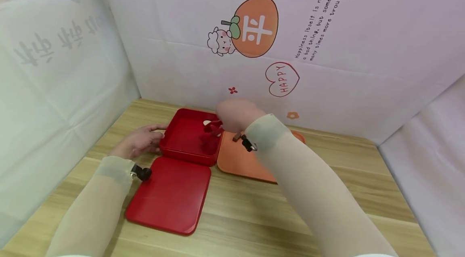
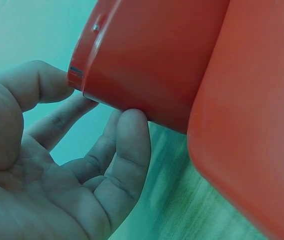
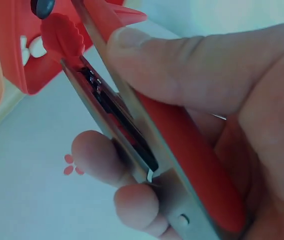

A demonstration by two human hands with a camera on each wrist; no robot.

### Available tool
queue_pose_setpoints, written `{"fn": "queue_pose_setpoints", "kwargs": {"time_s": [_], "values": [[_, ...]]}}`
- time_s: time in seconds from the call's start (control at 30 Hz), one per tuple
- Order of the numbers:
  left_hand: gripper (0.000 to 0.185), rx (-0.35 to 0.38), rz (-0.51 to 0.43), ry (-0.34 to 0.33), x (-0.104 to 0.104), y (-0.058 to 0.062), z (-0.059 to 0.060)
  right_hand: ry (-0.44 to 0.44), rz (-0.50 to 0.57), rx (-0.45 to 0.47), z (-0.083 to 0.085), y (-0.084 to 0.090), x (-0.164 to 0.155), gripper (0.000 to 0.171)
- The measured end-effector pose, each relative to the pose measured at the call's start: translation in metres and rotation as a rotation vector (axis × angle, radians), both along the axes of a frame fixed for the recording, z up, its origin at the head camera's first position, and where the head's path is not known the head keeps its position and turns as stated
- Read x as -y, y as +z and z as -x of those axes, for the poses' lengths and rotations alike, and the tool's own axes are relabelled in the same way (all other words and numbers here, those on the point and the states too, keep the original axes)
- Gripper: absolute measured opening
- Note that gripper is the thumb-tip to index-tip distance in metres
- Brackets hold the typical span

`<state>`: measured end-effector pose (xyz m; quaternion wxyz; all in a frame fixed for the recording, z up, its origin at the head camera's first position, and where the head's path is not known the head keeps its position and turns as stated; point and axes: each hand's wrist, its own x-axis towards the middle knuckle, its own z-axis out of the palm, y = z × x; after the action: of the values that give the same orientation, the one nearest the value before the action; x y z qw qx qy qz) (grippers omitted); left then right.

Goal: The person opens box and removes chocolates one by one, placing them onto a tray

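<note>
My right hand [image 1: 237,115] grips metal tongs with red handles [image 3: 174,150], held above the back right part of a red box [image 1: 183,138]. The red scalloped tips [image 3: 64,37] of the tongs stand apart over the box. White pieces [image 3: 37,46] lie in the box close to the tips. A black oval piece [image 3: 42,7] shows beside one tip; whether it touches the tongs I cannot tell. With fingers loosely bent, my left hand [image 1: 143,141] touches the outer left side of the box. In the left wrist view, its fingertips [image 2: 132,120] meet the red wall.
A flat red lid [image 1: 170,194] lies in front of the box. To the right, an orange tray [image 1: 250,166] sits partly under the right forearm, with a small brown piece [image 1: 237,136] on it. A printed white cloth [image 1: 174,67] hangs behind the wooden table [image 1: 247,212].
</note>
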<state>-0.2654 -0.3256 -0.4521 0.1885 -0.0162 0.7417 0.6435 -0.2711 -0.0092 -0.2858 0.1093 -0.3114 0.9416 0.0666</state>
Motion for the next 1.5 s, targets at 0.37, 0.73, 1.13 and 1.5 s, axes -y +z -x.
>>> {"fn": "queue_pose_setpoints", "kwargs": {"time_s": [0.37, 0.73, 1.13, 1.5], "values": [[0.058, -0.009, 0.02, 0.013, -0.001, 0.0, -0.001, -0.083, 0.176, 0.096, 0.004, 0.002, -0.05, 0.012], [0.057, -0.004, 0.032, 0.015, -0.003, 0.002, 0.0, -0.109, 0.341, -0.017, -0.006, -0.017, -0.109, 0.017], [0.058, -0.007, 0.04, 0.007, -0.002, 0.001, 0.001, -0.181, 0.378, -0.096, -0.01, -0.042, -0.198, 0.025], [0.059, -0.006, 0.06, 0.008, -0.005, 0.003, 0.0, -0.312, 0.337, -0.074, -0.006, -0.063, -0.238, 0.021]]}}
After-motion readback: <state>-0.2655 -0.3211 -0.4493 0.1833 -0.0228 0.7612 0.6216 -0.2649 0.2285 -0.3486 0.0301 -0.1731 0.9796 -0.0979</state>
